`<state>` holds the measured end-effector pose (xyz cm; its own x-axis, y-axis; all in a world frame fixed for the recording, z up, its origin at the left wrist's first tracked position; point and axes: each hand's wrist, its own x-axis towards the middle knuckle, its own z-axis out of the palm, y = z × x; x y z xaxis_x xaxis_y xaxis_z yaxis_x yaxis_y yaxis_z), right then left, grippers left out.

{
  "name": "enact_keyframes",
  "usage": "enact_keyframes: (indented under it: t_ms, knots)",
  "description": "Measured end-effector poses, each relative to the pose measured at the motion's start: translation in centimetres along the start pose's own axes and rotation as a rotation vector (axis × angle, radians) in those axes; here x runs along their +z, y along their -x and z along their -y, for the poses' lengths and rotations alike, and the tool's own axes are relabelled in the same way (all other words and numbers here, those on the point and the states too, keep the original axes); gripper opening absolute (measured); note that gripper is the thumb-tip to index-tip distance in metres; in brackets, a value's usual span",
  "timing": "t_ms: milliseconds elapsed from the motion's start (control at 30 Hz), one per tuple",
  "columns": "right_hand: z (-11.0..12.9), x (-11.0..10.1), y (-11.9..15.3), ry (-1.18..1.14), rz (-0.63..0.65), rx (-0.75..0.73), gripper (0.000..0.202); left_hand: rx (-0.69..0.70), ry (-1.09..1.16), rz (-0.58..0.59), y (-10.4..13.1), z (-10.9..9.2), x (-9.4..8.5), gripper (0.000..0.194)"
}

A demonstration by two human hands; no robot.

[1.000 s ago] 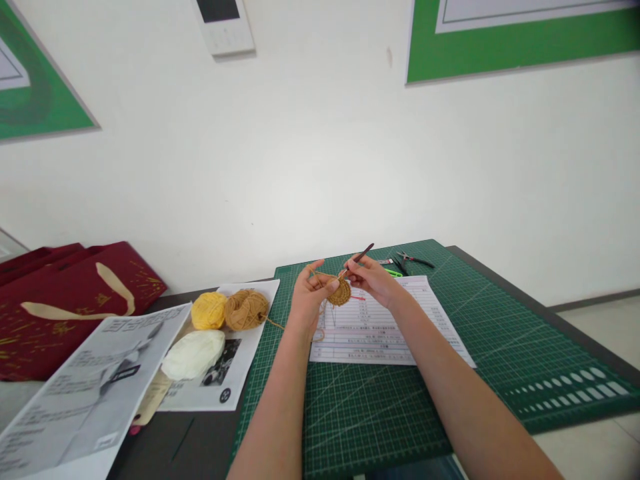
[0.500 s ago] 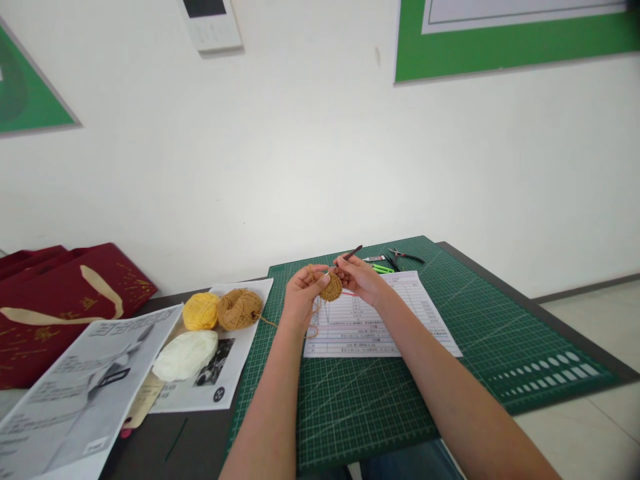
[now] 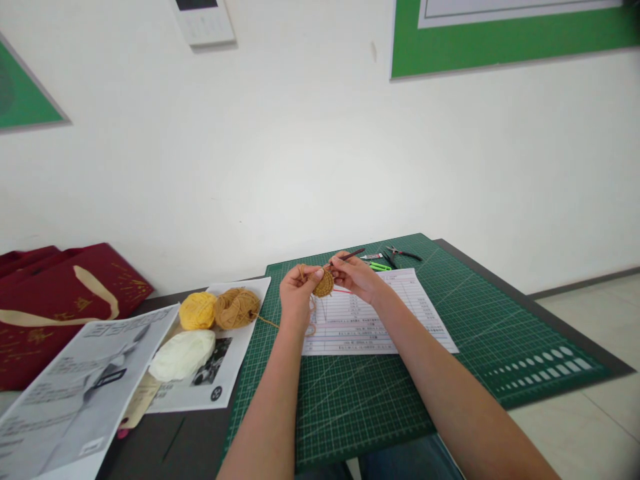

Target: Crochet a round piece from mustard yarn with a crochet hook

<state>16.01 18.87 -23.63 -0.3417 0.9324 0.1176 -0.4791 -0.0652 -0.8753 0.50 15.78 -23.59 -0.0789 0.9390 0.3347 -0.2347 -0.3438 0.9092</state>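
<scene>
Between my two hands is a small round brown crochet piece [image 3: 323,283]. My left hand [image 3: 299,288] pinches its left edge, with brown yarn looped over the fingers. My right hand [image 3: 351,275] holds a dark-handled crochet hook [image 3: 354,254], its tip at the top of the piece. The yarn runs down and left to a brown ball [image 3: 236,308], beside a yellow ball [image 3: 197,311] and a white ball [image 3: 183,355]. A printed sheet [image 3: 380,327] lies under my hands.
A green cutting mat [image 3: 365,407] covers the table. Pliers [image 3: 404,253] and a bright green tool [image 3: 379,267] lie beyond the sheet. At the left are printed papers [image 3: 85,393] and a dark red bag [image 3: 45,333].
Both hands and the round piece have shifted slightly left in view. The hook now lies at a flatter angle, and its tip is at the piece's top edge. The camera view has shifted slightly.
</scene>
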Motion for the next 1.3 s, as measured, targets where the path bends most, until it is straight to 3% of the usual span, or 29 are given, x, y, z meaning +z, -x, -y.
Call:
enact_keyframes:
  t_ms: [233, 767, 1300]
  knots:
    - [0.5, 0.1, 0.4, 0.021, 0.033, -0.002, 0.021, -0.034, 0.044, -0.069, -0.4, 0.2, -0.4, 0.024]
    - [0.8, -2.1, -0.2, 0.085, -0.047, -0.042, 0.022, -0.100, 0.110, -0.183, -1.0, 1.1, -1.4, 0.026]
    - [-0.2, -2.8, -0.7, 0.232, -0.043, -0.086, 0.024, -0.134, 0.111, -0.200, -1.5, 2.0, -1.7, 0.029]
